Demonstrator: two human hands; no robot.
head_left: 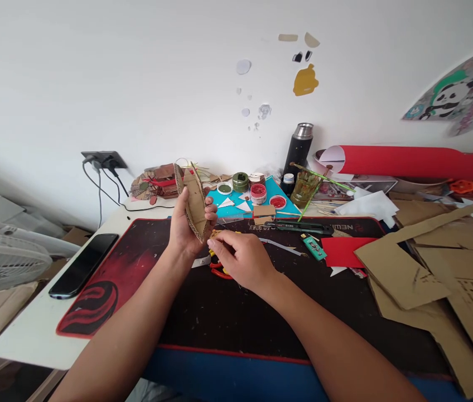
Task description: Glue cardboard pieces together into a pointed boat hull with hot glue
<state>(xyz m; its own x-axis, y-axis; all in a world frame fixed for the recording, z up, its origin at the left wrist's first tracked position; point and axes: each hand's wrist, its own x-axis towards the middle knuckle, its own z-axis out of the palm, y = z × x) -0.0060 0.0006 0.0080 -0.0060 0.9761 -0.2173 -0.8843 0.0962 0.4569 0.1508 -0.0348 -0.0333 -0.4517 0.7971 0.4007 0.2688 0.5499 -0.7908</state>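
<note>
My left hand (183, 226) is wrapped round a folded cardboard piece (195, 204), boat-like with raised side walls and a pointed lower end. It is held up above the mat, hollow side towards me. At its lower tip, my right hand (242, 258) has thumb and forefinger pinched together; what they hold, if anything, is hidden. Beneath the hands lies a tool with red and yellow handles (221, 272), mostly covered by my right hand. A white band-like piece (201, 262) rests beside it.
The dark desk mat (261, 329) carries a box cutter (299, 227), a green packet (314, 247) and red paper (347, 252). Cardboard sheets (404, 273) pile up at right. Paint jars (258, 194), a glass with brushes (302, 188) and a flask (299, 146) stand behind. A phone (83, 265) lies left.
</note>
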